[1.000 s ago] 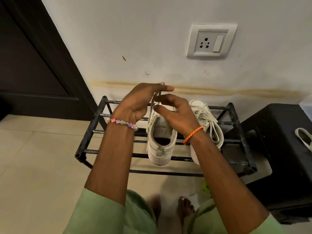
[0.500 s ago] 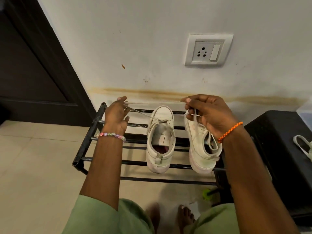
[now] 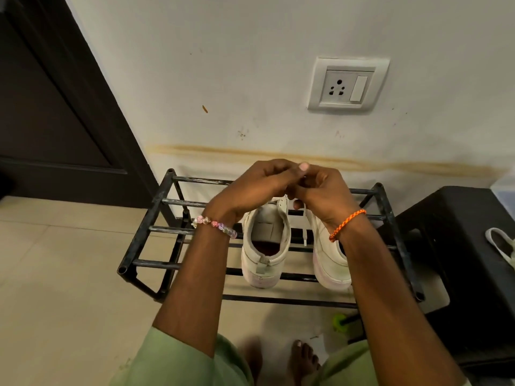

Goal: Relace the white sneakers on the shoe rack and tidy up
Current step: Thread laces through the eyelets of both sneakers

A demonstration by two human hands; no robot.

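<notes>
White lace (image 3: pixel 304 227) dangles straight down from both hands, left hand (image 3: pixel 259 188) and right hand (image 3: pixel 320 193), fingers pinched together on it mid-frame, right above the left sneaker (image 3: pixel 264 246) on the rack (image 3: pixel 156 218), heel toward us.

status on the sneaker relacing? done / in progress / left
Done: both white sneakers, left sneaker and right sneaker, sit on the shoe rack.
In hand: left hand and right hand meet above the toes, fingers pinched together, a lace end hanging below.
Left: lacing state is hidden by the hands; a white item lies on the black stool for tidying.
</notes>
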